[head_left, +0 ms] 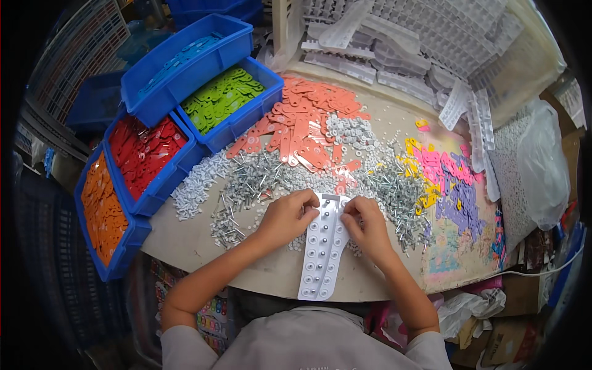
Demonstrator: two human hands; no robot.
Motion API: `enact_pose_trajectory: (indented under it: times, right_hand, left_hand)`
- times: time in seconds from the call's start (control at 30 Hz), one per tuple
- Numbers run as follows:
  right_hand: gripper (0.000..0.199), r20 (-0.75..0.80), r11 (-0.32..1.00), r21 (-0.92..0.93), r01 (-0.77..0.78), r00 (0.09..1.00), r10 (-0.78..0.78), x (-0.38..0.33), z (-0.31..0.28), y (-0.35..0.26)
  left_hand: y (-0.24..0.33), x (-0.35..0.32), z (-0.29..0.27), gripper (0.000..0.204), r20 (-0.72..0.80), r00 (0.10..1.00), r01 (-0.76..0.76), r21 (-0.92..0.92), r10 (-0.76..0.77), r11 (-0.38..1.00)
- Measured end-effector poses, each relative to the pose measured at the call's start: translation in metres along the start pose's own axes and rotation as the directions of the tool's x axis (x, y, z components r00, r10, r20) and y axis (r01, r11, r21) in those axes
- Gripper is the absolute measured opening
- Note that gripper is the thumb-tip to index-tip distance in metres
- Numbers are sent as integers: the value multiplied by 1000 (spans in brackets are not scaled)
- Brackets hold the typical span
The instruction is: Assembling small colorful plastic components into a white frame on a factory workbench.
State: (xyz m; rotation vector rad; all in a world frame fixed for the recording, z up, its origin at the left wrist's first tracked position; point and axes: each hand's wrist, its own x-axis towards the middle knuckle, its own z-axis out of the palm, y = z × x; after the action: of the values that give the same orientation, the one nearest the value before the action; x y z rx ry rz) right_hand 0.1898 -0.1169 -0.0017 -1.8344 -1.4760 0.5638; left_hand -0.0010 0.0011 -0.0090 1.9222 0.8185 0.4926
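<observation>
Round table [185, 240], strewn with metal pins [259, 179] and salmon plastic tags [302, 123]. White blister strip [322, 250] lies at near edge, long axis toward the person. Left hand [285, 217] and right hand [364, 223] pinch its far end, fingers pressed together.

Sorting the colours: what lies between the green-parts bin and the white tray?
Head view: salmon strips and metal screws between green-parts bin and white tray.

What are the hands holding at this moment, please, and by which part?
Both hands, left and right, hold the white blister tray by its far end.
</observation>
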Motion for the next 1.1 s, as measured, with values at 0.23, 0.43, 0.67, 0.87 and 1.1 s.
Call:
enact_pose_trajectory:
  times: [0.23, 0.43, 0.67, 0.87, 1.1]
  right_hand:
    - [13, -182, 952, -215, 219, 949, -259, -11, 18, 4]
    - [11, -213, 934, -273, 232, 932, -293, -11, 19, 2]
    - [8, -239, 957, -213, 195, 940, -245, 23, -6, 8]
    - [12, -330, 917, -387, 92, 915, -231, 104, -25, 45]
    - [17, -200, 830, -556, -44, 976, -82, 126, -10, 62]
  left_hand:
    - [-15, -2, 5, 11, -143, 927, -308, 240, 347, 921]
    - [-10, 12, -3, 14, -101, 861, -442, 336, 498, 832]
    - [-12, 136, 16, 17, -178, 851, -388, 420, 493, 821]
    - [-30, 183, 41, 16, 21, 952, -265, 562, 307, 784]
    - [-24, 175, 44, 12, 67, 934, -327, 551, 351, 768]
